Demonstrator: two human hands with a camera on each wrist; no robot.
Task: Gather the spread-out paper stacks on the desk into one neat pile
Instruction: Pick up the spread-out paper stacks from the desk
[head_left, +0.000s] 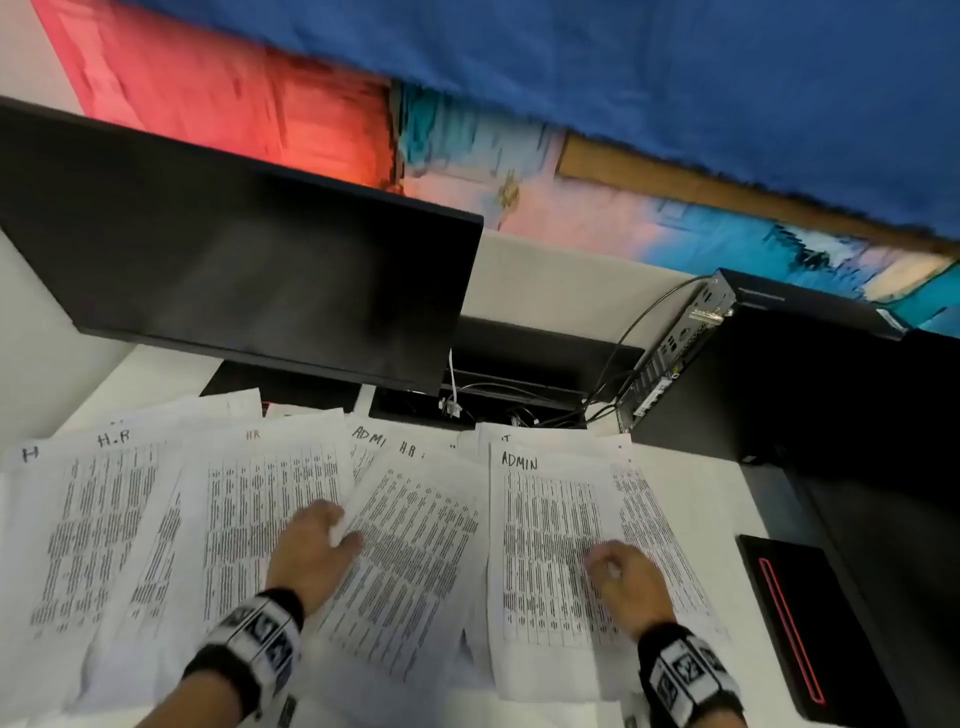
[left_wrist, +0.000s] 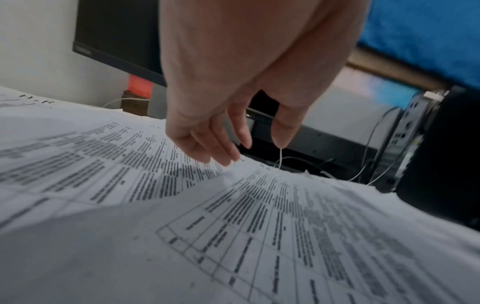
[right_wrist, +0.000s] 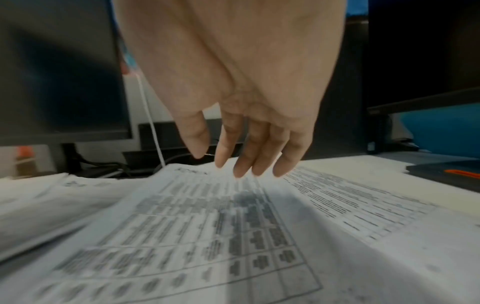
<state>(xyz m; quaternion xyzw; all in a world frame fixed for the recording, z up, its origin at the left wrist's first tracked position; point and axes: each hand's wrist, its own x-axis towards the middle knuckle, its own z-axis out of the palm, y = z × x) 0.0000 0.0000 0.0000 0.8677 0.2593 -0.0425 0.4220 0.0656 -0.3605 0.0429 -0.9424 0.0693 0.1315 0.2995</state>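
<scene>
Several printed sheets lie fanned out across the white desk (head_left: 719, 499), overlapping one another. Handwritten headings read "H.R" on the left sheets (head_left: 104, 519) and "ADMIN" on the right sheet (head_left: 550, 519). My left hand (head_left: 332, 530) hovers low over the seam between a middle sheet (head_left: 249, 509) and a tilted sheet (head_left: 415, 551). In the left wrist view the left hand (left_wrist: 244, 142) has relaxed fingers, their tips at the paper (left_wrist: 182, 185). My right hand (head_left: 613, 566) hangs over the ADMIN sheet; in the right wrist view the right hand (right_wrist: 221, 160) holds nothing and is just above the page (right_wrist: 207, 226).
A black monitor (head_left: 234, 260) stands behind the papers. Cables (head_left: 519, 405) and a small computer box (head_left: 670, 358) sit at the back right. A black device with a red line (head_left: 795, 623) lies at the desk's right edge.
</scene>
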